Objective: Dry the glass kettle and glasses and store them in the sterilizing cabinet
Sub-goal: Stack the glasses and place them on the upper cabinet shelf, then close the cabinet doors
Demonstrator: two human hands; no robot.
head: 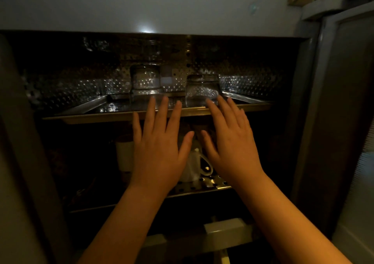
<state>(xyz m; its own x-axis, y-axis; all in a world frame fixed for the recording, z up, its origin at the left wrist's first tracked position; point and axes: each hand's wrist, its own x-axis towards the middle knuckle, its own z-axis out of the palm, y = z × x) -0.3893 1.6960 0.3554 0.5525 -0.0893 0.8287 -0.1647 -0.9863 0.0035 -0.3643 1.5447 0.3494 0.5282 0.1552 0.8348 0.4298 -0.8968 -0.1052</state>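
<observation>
I see a dark cabinet (182, 10); its depths are hard to make out. Two glasses (144, 79) stand upside down on the top shelf (101, 115) at 12 o'clock. My left hand (159, 146) and right hand (230, 142) are flat, fingers straight, holding nothing. A mug (197, 164) at 6 o'clock below is half hidden behind them

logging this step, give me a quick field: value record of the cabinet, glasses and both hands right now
place: open sterilizing cabinet, dim inside
upper tray: two glasses, left glass further back, right glass near the front edge
glass orientation: look upside down, hard to confirm
lower shelf: white mug
left hand: fingers straight, holding nothing
right hand: fingers straight, tips at the right glass
kettle: not visible
</observation>
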